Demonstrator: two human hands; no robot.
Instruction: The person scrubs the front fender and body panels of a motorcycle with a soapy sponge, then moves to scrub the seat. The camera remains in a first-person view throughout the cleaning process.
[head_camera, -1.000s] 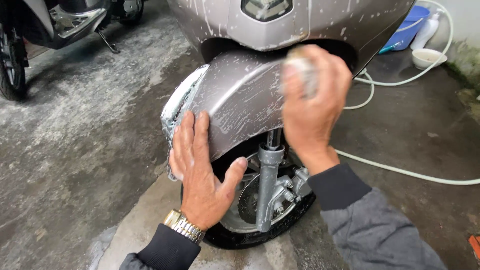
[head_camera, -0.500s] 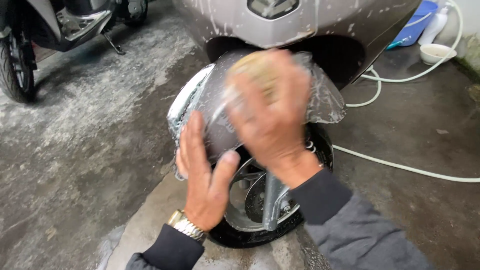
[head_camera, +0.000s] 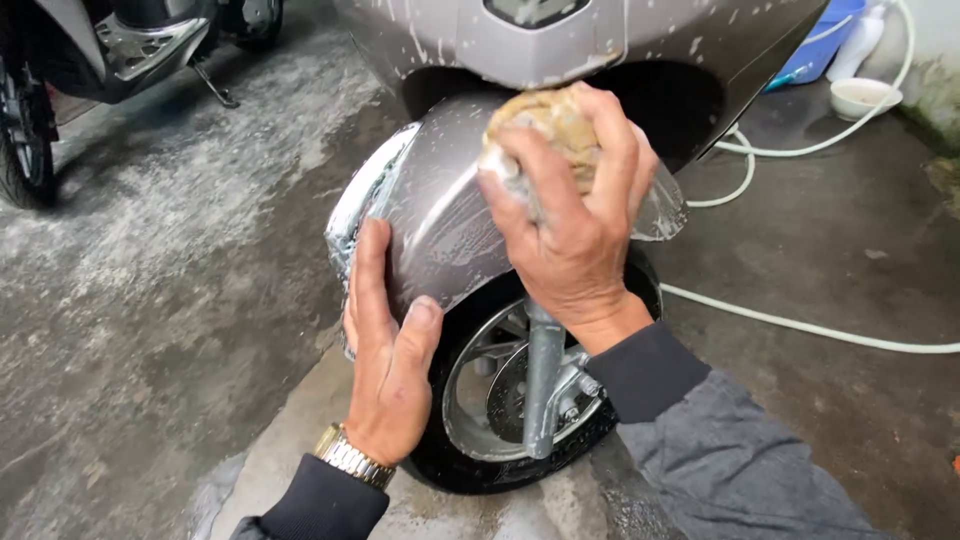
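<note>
A soapy grey-brown scooter front fender covers the front wheel in the middle of the view. My right hand grips a yellowish sponge and presses it on the top of the fender. My left hand, with a gold watch at the wrist, lies flat with fingers together against the fender's left side, thumb hooked under its lower edge. The scooter's front panel rises above, flecked with foam.
A white hose runs across the wet concrete floor on the right. A white bowl and a blue tub stand at the back right. Another motorbike stands at the back left, its tyre near the left edge.
My right hand has swept the sponge from the fender's right side to its top middle. My left hand has stayed on the fender's left side.
</note>
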